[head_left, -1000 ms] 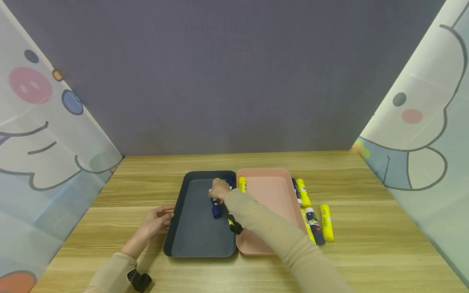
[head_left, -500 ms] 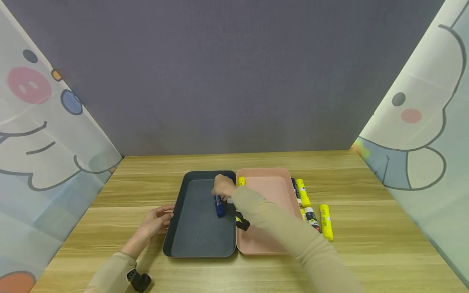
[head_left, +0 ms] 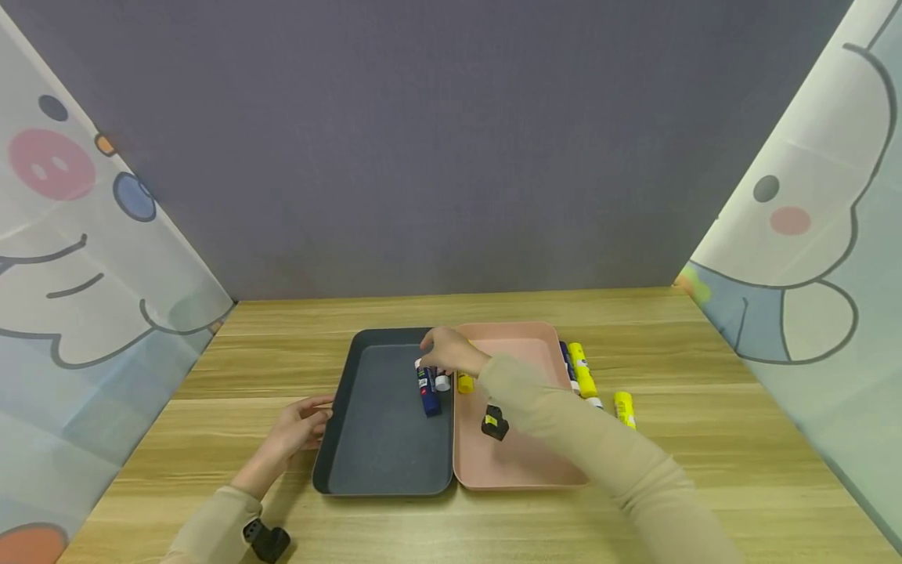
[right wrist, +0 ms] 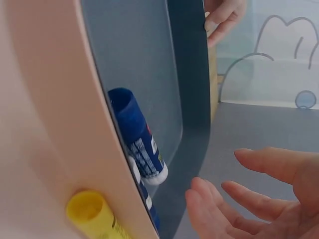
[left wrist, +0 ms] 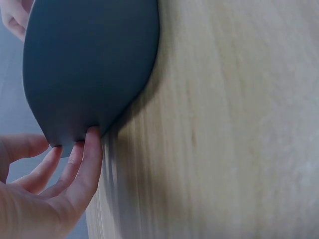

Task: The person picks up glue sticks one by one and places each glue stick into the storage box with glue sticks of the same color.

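Head: a blue tube (head_left: 427, 389), likely light and stiff, best pinched mid-barrel, lies in the dark tray (head_left: 384, 462). Left wrist: the left hand (left wrist: 60, 201) touches the tray, fingers relaxed. Right wrist: the right hand (right wrist: 261, 201) is spread, empty.

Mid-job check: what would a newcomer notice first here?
First, the dark gray tray and pink tray, side by side on the table. Next, bright yellow tubes right of the pink tray, and a blue tube inside the gray one, near the right hand.
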